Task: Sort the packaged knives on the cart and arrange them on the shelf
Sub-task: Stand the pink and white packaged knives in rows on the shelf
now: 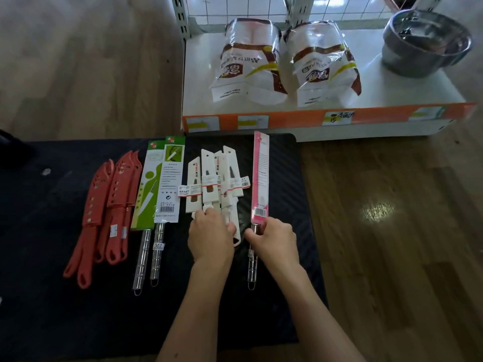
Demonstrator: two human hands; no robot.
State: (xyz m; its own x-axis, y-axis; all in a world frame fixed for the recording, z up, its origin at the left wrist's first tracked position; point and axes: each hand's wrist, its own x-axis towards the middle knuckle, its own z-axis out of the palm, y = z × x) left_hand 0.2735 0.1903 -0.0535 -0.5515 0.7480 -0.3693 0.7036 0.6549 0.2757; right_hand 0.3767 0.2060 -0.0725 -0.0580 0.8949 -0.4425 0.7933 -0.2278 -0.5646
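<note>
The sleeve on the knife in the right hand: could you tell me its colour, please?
Pink sleeve, with a white barcode label; clearest in the head view.

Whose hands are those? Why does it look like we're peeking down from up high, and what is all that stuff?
Those are a person's own two hands, not a machine. The camera sits on the person's head, so you see what they see, looking down. On the black cart top lie packaged knives in groups: red knives, two green-packaged knives, white knives and one pink-packaged knife. The left hand holds the white knives by their handles. The right hand grips the pink one's metal handle. Behind is a white shelf with two plastic bags and a metal pot.
</note>
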